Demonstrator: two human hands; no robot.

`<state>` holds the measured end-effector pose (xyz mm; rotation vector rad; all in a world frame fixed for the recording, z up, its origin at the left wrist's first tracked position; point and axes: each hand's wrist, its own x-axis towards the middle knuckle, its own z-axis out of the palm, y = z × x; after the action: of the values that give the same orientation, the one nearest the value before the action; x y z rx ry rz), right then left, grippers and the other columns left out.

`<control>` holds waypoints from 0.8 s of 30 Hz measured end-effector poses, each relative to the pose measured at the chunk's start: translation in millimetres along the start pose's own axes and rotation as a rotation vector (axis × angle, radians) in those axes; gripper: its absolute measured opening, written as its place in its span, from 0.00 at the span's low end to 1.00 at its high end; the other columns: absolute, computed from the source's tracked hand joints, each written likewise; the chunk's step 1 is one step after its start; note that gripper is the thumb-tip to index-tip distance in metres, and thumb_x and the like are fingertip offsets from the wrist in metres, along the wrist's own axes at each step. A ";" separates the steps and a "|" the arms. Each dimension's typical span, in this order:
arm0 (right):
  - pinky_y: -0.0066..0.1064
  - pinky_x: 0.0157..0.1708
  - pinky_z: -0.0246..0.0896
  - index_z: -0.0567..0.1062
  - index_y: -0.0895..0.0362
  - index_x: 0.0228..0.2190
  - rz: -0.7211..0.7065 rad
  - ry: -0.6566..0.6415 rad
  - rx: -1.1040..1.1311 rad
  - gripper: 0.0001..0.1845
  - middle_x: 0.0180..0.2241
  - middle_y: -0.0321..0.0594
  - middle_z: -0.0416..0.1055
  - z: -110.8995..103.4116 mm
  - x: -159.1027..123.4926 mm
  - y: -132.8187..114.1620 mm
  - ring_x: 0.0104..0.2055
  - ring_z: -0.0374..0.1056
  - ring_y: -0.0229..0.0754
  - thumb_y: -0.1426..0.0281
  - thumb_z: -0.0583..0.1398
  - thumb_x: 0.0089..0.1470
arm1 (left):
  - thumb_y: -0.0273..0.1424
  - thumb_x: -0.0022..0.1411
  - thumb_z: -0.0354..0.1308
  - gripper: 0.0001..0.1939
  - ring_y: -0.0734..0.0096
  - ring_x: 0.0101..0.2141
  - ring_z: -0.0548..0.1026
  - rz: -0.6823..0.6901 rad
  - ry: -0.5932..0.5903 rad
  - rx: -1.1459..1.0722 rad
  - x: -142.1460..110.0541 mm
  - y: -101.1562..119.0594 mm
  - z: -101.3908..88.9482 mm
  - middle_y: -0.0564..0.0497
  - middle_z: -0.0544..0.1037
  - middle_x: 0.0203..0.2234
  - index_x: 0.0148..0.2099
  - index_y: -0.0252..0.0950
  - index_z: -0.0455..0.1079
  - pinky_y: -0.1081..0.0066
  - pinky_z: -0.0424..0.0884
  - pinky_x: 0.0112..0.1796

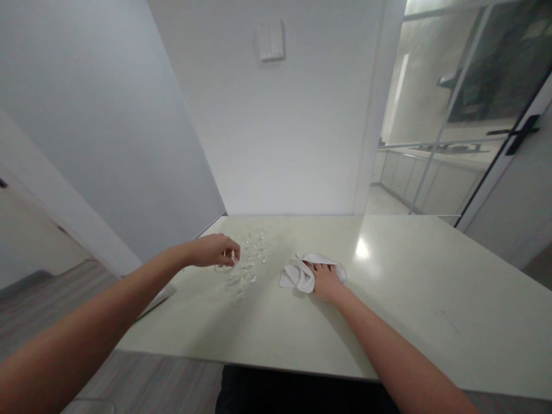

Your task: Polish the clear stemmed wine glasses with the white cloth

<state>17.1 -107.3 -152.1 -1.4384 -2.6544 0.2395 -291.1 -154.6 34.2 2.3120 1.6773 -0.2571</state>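
On the left of the pale table (388, 322), my left hand (214, 250) reaches in with curled fingers. Its fingertips are at the rim of a clear glass (221, 268) and appear to pinch it. Around it stands a cluster of several clear glasses; one glass (257, 234) is at the far side and another glass (238, 299) at the near side. Their see-through outlines overlap, so the exact shapes are hard to make out. My right hand (326, 282) presses on a crumpled white cloth (304, 279) right of the glasses, its fingers partly tucked into the folds.
A white wall with a switch plate (271, 40) rises behind the table's far edge. At the right are a glass-paned partition and a door with a black handle (517, 134). The table's near edge runs just before my dark-clothed lap (302, 391).
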 end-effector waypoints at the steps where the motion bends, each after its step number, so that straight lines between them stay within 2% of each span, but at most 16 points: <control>1: 0.57 0.58 0.39 0.45 0.52 0.65 0.000 0.004 0.000 0.44 0.63 0.53 0.50 0.1 0.1 0.0 0.62 0.47 0.63 0.63 0.57 0.50 | 0.37 0.55 0.56 0.10 0.73 0.27 0.76 -0.017 0.000 -0.001 0.4 0.3 0.5 0.53 0.80 0.26 0.37 0.39 0.74 0.77 0.64 0.30; 9: 0.57 0.58 0.38 0.45 0.52 0.65 -0.003 -0.003 -0.001 0.45 0.64 0.53 0.49 -0.6 -0.1 0.3 0.63 0.46 0.64 0.62 0.58 0.49 | 0.41 0.54 0.55 0.13 0.73 0.23 0.77 -0.205 -0.002 -0.037 10.2 -0.4 5.9 0.53 0.80 0.24 0.33 0.37 0.72 0.76 0.67 0.29; 24: 0.56 0.58 0.40 0.47 0.53 0.64 0.003 -0.007 0.004 0.43 0.63 0.53 0.51 -4.8 -1.9 -2.6 0.62 0.48 0.63 0.63 0.57 0.50 | 0.44 0.53 0.55 0.15 0.73 0.23 0.76 -0.223 0.062 -0.006 17.3 6.6 8.9 0.53 0.80 0.24 0.32 0.37 0.72 0.75 0.65 0.28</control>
<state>16.9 -109.9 -146.9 -1.4437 -2.6557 0.2514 -279.3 -143.8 21.3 2.1483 1.9657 -0.2262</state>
